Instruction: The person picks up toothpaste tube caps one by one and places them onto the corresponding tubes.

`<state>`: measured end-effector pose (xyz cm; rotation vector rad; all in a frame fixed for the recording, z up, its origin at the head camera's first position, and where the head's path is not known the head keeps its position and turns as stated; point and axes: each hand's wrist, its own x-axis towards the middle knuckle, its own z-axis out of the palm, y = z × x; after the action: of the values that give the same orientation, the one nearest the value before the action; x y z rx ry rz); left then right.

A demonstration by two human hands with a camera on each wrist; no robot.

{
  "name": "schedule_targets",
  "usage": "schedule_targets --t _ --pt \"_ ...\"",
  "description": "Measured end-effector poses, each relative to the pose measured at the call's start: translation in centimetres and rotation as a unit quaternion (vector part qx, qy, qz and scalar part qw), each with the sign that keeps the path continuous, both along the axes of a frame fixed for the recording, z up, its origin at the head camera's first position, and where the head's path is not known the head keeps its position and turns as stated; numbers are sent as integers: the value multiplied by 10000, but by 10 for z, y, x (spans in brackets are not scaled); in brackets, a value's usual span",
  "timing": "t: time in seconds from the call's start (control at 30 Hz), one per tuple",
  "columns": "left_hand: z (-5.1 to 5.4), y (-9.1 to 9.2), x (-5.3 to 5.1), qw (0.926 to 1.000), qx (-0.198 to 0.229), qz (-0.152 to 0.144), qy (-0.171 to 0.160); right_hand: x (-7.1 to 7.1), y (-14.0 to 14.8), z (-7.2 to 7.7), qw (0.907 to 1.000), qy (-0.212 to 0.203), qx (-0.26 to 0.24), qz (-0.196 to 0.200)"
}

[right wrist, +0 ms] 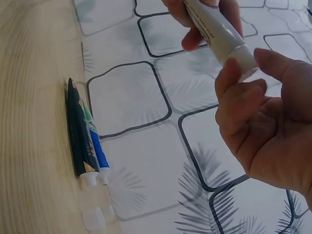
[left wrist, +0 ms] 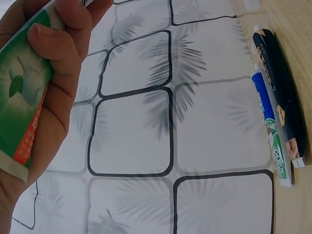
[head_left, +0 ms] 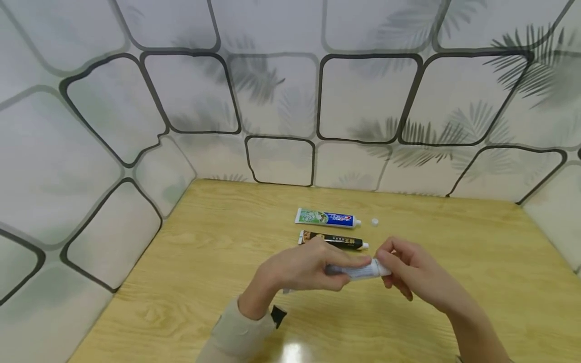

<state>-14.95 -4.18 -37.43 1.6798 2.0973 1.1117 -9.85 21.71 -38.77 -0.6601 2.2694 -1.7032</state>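
Observation:
My left hand [head_left: 308, 266] grips a toothpaste tube [head_left: 360, 273] above the table, its capped end pointing right. In the left wrist view the tube's face [left wrist: 22, 87] is green with an orange-red strip, fingers curled round it. Thumb and fingertips of my right hand [head_left: 419, 275] pinch the white cap [right wrist: 242, 59] at the tube's end. Behind the hands lie two more toothpaste tubes without caps: a black one [head_left: 347, 243], partly hidden by the left hand, and farther back a green and blue one [head_left: 327, 218].
A loose white cap [head_left: 374, 222] lies right of the green and blue tube. The wooden table [head_left: 181, 242] meets patterned wall covering [head_left: 277, 101] at the back and left. A small black piece [head_left: 278, 316] shows beside the left sleeve.

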Motion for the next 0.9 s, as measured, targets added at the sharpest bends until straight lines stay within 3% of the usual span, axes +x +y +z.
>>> schedule_targets --t 0.1,0.3,0.5,0.67,0.77,0.9 --pt "-2 -2 -2 10000 -45 26 6 2 5 1 9996 199 -25 183" --pt "-1 -6 -7 9997 -217 -7 63 6 7 3 9990 301 75 -332" --pt "-1 -15 -16 9976 -608 6 -339 8 18 0 9948 592 13 -826" --pt "-4 -25 -22 9949 -501 115 -873 9 25 0 9878 757 -104 -1354" --pt "-6 -34 -24 9930 -332 221 -1115 7 23 1 9862 724 -438 -1426" --pt "-5 -40 -26 9938 -86 396 -1035 3 19 1 9772 748 -1041 -1691"
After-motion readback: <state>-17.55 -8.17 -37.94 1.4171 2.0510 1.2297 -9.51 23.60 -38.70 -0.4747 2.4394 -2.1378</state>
